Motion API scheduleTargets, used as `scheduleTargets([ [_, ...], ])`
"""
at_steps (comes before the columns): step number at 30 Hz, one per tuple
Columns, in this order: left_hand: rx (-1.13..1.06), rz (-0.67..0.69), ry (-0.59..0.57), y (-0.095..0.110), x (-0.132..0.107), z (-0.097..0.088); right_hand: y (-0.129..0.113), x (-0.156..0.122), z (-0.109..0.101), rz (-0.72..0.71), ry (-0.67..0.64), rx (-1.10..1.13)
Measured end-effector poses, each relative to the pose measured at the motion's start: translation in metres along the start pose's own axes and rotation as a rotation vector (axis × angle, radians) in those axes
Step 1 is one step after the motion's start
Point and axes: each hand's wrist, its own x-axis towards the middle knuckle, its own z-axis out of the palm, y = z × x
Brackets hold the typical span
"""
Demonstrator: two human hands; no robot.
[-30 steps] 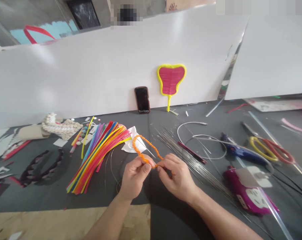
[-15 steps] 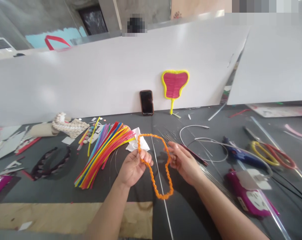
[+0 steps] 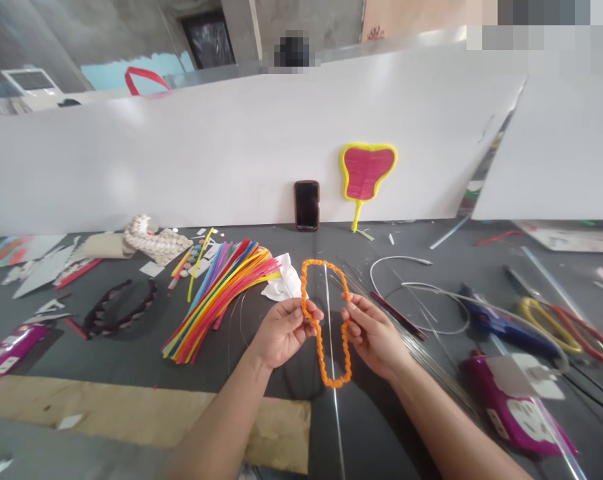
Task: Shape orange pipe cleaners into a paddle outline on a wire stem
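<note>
An orange twisted loop (image 3: 335,383), narrow and long, hangs upright above the dark table between my hands. My left hand (image 3: 290,328) pinches its left side between thumb and fingers. On the opposite side, my right hand (image 3: 368,331) grips the loop with thumb and fingertips. A thin pale rod (image 3: 337,427) lies on the table behind and below the loop. Just left of it is a crumpled white piece of paper or plastic (image 3: 282,280), beside a fanned bundle of coloured strips (image 3: 216,300).
A phone (image 3: 307,205) and a yellow-edged pink fan shape (image 3: 367,173) lean on a white board (image 3: 221,153). Rightward lie a blue glue gun (image 3: 506,323), scissors (image 3: 571,327) and a purple power strip (image 3: 516,413). A dark braided headband (image 3: 118,310) lies left.
My right hand has closed on the loop's right side, where its fingers were looser before. The loop is now narrower and more upright. The whole view has shifted, moving things rightward.
</note>
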Motion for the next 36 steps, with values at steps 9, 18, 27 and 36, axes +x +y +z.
scheduleTargets([
  [9, -0.050, 0.009, -0.022, -0.003, 0.001, -0.005, 0.000, -0.002, 0.001, 0.006, -0.021, -0.021],
  [18, 0.219, -0.238, 0.039, -0.007, 0.003, 0.006, -0.015, -0.002, -0.001, -0.211, 0.044, -0.051],
  [27, 0.373, -0.303, 0.098, -0.015, 0.002, 0.010, -0.016, -0.001, -0.003, -0.400, 0.096, -0.239],
  [36, 0.414, -0.187, 0.182, -0.011, 0.003, 0.011, -0.011, 0.002, -0.004, -0.312, 0.007, -0.428],
])
